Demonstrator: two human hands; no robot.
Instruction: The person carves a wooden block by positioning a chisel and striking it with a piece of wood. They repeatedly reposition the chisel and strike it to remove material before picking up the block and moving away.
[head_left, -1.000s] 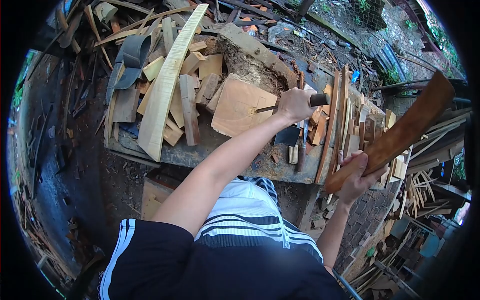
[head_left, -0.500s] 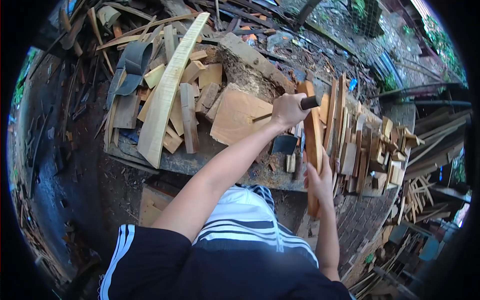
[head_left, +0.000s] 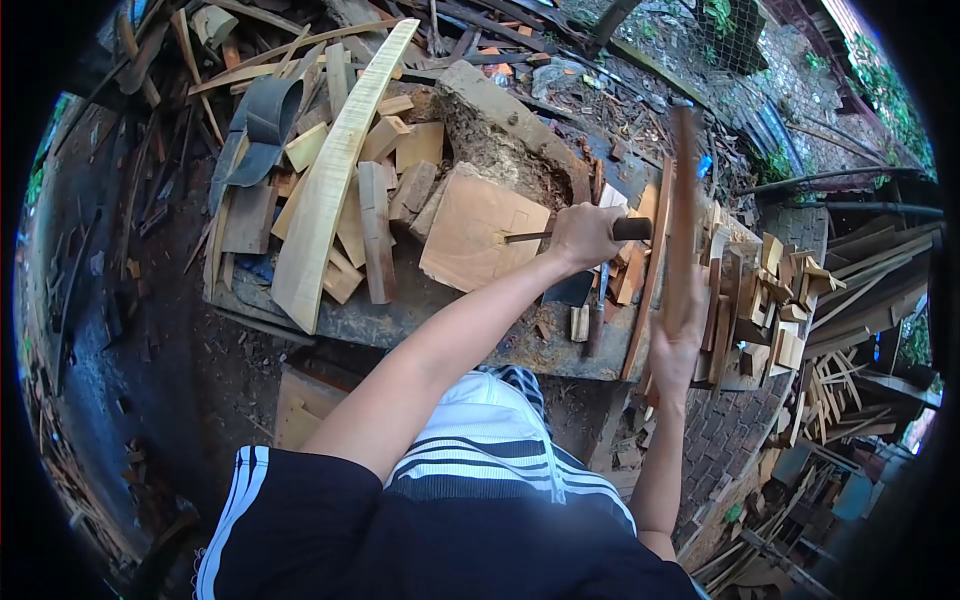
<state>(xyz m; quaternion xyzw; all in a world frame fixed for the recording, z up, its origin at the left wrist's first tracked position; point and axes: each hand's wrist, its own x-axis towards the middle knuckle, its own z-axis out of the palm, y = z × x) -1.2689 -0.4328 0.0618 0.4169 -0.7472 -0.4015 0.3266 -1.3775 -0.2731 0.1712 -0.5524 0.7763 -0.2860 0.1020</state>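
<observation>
My left hand is closed round a tool whose dark handle sticks out to the right. Its thin shaft points left, with the tip over a flat square board that bears faint drawn lines. In my right hand is a long brown piece of wood, blurred and upright in view, to the right of the dark handle and apart from it. Below my left hand lie a dark flat piece and a narrow tool.
A long pale plank slants over wood blocks at the left of the worktable. A curled grey sheet lies behind. Many small cut pieces stand at the right. A rough thick timber is behind the board.
My right hand and the brown wood have swung right, away from the dark handle. My left hand has shifted slightly right with the tool, showing more of its shaft.
</observation>
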